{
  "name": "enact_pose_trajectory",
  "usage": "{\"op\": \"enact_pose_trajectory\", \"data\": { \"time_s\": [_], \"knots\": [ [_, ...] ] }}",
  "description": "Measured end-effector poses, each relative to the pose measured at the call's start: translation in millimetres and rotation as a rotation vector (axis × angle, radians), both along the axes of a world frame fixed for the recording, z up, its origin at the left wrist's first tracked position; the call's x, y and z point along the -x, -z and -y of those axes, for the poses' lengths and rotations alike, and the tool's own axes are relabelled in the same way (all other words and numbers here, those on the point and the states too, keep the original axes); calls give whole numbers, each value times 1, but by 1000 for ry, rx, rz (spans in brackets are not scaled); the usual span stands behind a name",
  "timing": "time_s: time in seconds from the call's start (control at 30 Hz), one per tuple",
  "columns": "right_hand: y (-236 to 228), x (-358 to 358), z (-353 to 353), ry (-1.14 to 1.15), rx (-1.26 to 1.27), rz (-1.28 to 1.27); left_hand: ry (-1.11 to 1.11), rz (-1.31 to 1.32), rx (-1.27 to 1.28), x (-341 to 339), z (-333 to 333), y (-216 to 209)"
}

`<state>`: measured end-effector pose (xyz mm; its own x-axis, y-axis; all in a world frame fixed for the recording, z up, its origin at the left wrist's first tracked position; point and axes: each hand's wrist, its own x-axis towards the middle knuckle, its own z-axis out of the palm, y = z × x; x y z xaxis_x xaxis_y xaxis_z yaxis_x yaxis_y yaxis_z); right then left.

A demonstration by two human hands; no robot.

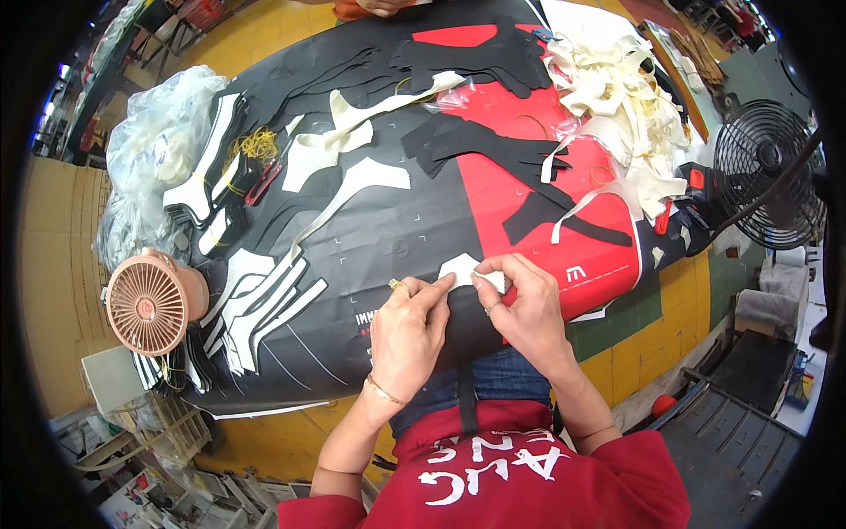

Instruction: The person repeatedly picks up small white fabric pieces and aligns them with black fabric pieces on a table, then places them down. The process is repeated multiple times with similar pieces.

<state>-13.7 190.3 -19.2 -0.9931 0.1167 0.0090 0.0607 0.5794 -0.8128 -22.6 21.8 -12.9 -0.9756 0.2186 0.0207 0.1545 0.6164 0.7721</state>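
Observation:
Near the table's front edge, a small white fabric piece (460,264) is pinched between my two hands. My left hand (411,328) grips its left end with thumb and forefinger, a ring on one finger. At the right end, the fingertips of my right hand (523,304) press together on the same piece. Beyond it, black cut strips (564,210) lie crossed on the red part of the table cover. Long white cut pieces (273,304) are fanned out to the left of my left hand, and another white strip (370,176) lies farther back.
A pink desk fan (148,304) stands at the left edge, beside a clear plastic bag (154,141). Yellow rubber bands (256,144) lie near bundled pieces. A heap of cream scraps (617,88) covers the back right, near a black fan (767,167). Another person's hand (383,7) shows at the far edge.

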Motion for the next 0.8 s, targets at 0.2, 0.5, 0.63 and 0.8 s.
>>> {"op": "enact_pose_trajectory", "data": {
  "time_s": [0.2,0.5,0.63,0.8],
  "knots": [
    [-8,-5,-10,33,-35,22,16,11,78,1,-2,-4],
    [-2,-7,-16,60,-19,48,32,13,89,2,-2,-4],
    [0,-10,-13,56,-94,9,34,22,96,1,-2,-5],
    [3,-19,0,81,-602,-149,36,10,92,1,-2,-4]
  ]
}}
